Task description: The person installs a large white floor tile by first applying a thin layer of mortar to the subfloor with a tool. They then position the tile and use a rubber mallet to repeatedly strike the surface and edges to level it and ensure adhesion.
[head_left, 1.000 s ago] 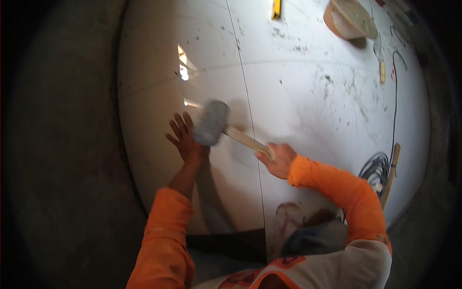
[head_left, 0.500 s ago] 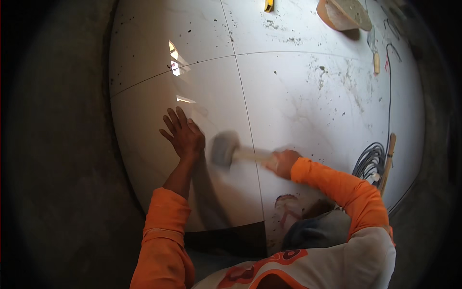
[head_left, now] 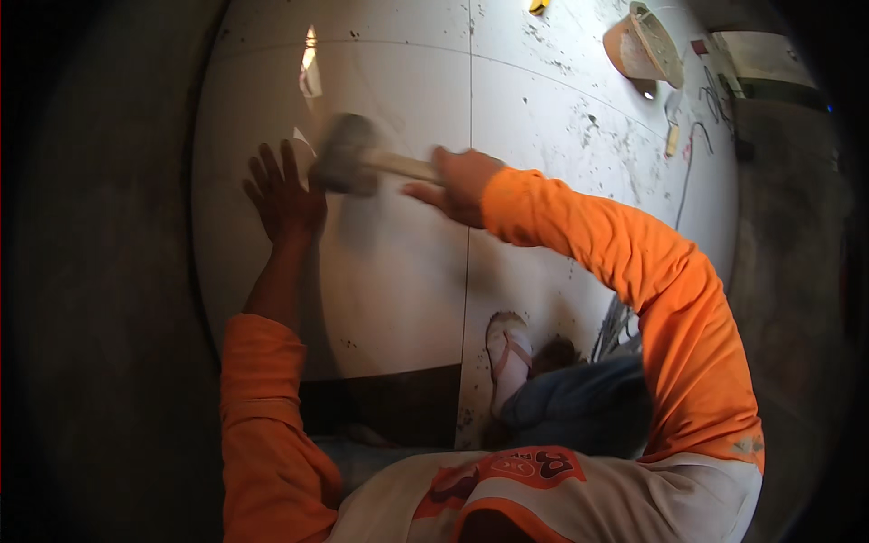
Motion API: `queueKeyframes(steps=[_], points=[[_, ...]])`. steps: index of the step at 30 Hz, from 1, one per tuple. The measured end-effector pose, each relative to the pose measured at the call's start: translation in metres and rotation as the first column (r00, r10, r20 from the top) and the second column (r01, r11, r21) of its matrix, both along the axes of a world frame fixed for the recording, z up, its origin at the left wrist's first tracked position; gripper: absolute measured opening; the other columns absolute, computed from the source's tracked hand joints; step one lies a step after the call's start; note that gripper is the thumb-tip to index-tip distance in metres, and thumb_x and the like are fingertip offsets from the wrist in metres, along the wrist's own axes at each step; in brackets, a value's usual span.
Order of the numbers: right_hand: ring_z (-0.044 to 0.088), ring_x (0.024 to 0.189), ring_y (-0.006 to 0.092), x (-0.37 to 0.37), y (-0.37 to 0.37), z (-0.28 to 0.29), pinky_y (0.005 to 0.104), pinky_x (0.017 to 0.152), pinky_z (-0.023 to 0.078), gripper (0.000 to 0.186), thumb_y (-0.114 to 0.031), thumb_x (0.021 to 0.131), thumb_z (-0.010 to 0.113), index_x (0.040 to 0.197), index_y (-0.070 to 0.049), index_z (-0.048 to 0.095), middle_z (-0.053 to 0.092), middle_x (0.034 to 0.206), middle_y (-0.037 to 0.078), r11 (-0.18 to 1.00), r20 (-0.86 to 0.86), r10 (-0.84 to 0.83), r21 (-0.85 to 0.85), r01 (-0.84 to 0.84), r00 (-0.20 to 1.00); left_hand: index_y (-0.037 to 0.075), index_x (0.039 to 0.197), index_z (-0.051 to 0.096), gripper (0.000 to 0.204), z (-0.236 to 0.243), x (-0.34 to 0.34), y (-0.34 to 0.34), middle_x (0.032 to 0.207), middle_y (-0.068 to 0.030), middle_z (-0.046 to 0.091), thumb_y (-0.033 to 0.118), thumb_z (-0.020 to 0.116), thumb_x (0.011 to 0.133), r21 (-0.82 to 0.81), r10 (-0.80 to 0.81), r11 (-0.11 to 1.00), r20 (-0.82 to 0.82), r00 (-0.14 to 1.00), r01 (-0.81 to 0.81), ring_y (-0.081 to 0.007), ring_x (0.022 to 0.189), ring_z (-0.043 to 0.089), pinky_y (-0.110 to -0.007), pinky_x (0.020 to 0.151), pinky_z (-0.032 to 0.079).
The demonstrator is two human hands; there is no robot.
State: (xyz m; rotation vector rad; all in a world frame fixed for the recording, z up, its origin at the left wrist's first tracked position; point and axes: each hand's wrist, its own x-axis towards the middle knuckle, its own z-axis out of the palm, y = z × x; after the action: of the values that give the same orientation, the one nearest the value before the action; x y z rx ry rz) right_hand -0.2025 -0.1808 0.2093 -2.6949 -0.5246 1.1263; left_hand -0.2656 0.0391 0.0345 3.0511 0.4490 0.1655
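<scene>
My left hand (head_left: pixel 288 201) lies flat with fingers spread on a large white floor tile (head_left: pixel 398 299). Gripped by its pale wooden handle, a dark-headed mallet (head_left: pixel 351 154) is in my right hand (head_left: pixel 466 185). The mallet's head is slightly smeared by motion and hangs just right of my left fingers, casting a shadow on the tile. Whether the head touches the tile I cannot tell.
A tan bucket (head_left: pixel 638 50) with grey residue leans at the far right, near a wooden-handled trowel (head_left: pixel 672 138) and a cable (head_left: pixel 692 172). A yellow tool (head_left: pixel 539 7) lies at the top edge. My sandalled foot (head_left: pixel 509 353) rests by a dark gap (head_left: pixel 380 407) before the tile.
My right hand has raised the mallet and carried it up and left in the picture. My left hand stays flat on the tile. The whole view has shifted, showing more at the right.
</scene>
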Motion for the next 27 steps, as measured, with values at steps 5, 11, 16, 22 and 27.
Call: queueKeyframes(steps=[5, 11, 16, 22, 27], points=[[0.061, 0.068, 0.0424, -0.096, 0.027, -0.033, 0.0492, 0.065, 0.05, 0.052, -0.053, 0.095, 0.045, 0.098, -0.002, 0.055, 0.062, 0.074, 0.022, 0.7, 0.399, -0.018, 0.66, -0.274, 0.917, 0.012, 0.15, 0.021, 0.064, 0.011, -0.011, -0.007, 0.157, -0.0122, 0.018, 0.044, 0.037, 0.097, -0.002, 0.119, 0.993, -0.22, 0.968, -0.122, -0.0337, 0.144, 0.017, -0.055, 0.114, 0.013], [0.059, 0.068, 0.0457, -0.143, 0.013, -0.046, 0.0511, 0.063, 0.048, 0.045, -0.043, 0.098, 0.042, 0.097, -0.001, 0.057, 0.059, 0.072, 0.025, 0.756, 0.143, -0.642, 0.281, 0.591, 0.754, 0.009, 0.15, 0.019, 0.061, 0.001, -0.038, -0.02, 0.157, -0.0109, 0.016, 0.04, 0.033, 0.099, 0.118, 0.17, 0.982, -0.228, 0.959, -0.146, -0.0303, 0.144, 0.017, -0.055, 0.115, 0.013], [0.058, 0.068, 0.047, -0.176, 0.001, -0.067, 0.0498, 0.067, 0.049, 0.055, -0.055, 0.092, 0.047, 0.093, 0.0, 0.054, 0.06, 0.076, 0.025, 0.798, 0.293, -0.356, 0.59, 0.126, 0.887, 0.005, 0.148, 0.019, 0.059, -0.023, -0.046, -0.027, 0.156, -0.0155, 0.014, 0.037, 0.03, 0.1, 0.231, 0.182, 0.959, -0.049, 0.982, -0.166, -0.0365, 0.144, 0.015, -0.059, 0.113, 0.016], [0.06, 0.069, 0.047, -0.173, 0.023, -0.066, 0.0515, 0.066, 0.049, 0.055, -0.055, 0.09, 0.049, 0.093, 0.0, 0.054, 0.06, 0.074, 0.026, 0.427, 0.104, -0.901, 0.394, 0.814, 0.422, 0.004, 0.147, 0.022, 0.059, -0.007, -0.052, -0.011, 0.157, -0.0139, 0.013, 0.036, 0.031, 0.099, 0.101, 0.168, 0.982, -0.091, 0.982, -0.159, -0.0348, 0.144, 0.016, -0.058, 0.113, 0.016], [0.061, 0.074, 0.0488, -0.207, 0.004, -0.089, 0.0501, 0.068, 0.049, 0.064, -0.056, 0.094, 0.041, 0.094, 0.006, 0.056, 0.061, 0.075, 0.028, 0.638, 0.126, -0.76, 0.336, 0.693, 0.638, 0.013, 0.15, 0.021, 0.065, -0.007, -0.081, 0.072, 0.158, -0.0088, 0.014, 0.044, 0.041, 0.096, -0.257, -0.554, 0.816, -0.092, 0.827, 0.518, -0.0269, 0.145, 0.014, -0.052, 0.115, 0.015]])
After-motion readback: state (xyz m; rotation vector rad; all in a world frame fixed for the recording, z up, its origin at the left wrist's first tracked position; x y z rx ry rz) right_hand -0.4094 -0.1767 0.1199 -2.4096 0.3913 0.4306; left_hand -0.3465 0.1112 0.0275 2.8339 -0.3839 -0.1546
